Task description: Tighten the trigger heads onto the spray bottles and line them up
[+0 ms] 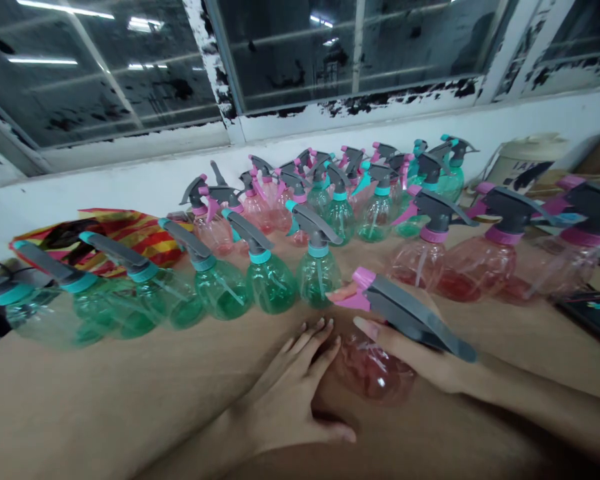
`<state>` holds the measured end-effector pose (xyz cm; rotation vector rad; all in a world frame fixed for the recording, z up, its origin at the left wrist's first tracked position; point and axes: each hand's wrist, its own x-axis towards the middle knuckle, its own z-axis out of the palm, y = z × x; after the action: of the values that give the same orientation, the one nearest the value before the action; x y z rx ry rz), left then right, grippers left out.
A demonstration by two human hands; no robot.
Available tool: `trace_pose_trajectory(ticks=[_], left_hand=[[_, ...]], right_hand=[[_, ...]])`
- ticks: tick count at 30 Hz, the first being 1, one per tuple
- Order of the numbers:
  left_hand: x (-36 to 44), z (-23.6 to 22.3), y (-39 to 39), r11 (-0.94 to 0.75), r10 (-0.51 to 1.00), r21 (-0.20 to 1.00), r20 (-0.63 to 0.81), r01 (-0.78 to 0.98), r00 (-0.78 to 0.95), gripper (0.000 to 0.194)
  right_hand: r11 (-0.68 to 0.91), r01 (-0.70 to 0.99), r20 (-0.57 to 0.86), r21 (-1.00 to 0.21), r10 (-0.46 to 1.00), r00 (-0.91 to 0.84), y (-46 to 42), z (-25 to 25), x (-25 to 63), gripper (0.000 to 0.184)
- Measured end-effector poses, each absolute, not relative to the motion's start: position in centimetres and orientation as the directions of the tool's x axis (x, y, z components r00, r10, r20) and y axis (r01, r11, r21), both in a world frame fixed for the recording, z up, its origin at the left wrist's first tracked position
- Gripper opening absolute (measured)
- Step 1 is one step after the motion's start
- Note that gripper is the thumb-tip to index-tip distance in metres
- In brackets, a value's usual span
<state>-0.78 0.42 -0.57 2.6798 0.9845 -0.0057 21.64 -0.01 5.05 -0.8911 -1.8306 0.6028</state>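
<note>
My right hand (420,350) grips a pink spray bottle (375,373) by its neck, just under the grey and pink trigger head. The bottle is see-through and tilted, its base towards me. Close by on the left, my left hand (290,393) is open, palm down, with its fingers spread over the table. Its fingertips are near the bottle's side; whether they touch it I cannot tell. Behind my left hand stands a row of green spray bottles (271,287) with grey and teal heads. Several pink spray bottles (420,263) stand beyond my right hand.
More pink and green bottles (340,217) are grouped at the back by the wall. A red and yellow striped bag (145,243) lies at the back left. At the right are a cream bag with lettering (525,163) and a dark phone-like object (593,317). Windows (360,53) rise behind the wooden table (80,413).
</note>
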Motion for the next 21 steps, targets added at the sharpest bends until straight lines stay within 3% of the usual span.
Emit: trace_pose_trajectory(ticks=[5,12,21], left_hand=[[-0.5,-0.3,0.5,-0.713,0.632,0.305,-0.108,0.631,0.767,0.108],[-0.4,0.2,0.6,-0.69,0.639,0.335,-0.134,0.641,0.757,0.109],[-0.5,0.1,0.4,-0.713,0.635,0.259,-0.156,0.652,0.757,0.106]], right_hand=[[0.598,0.281,0.54,-0.75,0.8,-0.262,-0.9,5.4,21.4,0.004],[0.57,0.29,0.503,-0.769,0.819,-0.275,-1.1,5.0,21.4,0.009],[0.616,0.268,0.548,-0.741,0.785,-0.29,-0.6,4.6,21.7,0.05]])
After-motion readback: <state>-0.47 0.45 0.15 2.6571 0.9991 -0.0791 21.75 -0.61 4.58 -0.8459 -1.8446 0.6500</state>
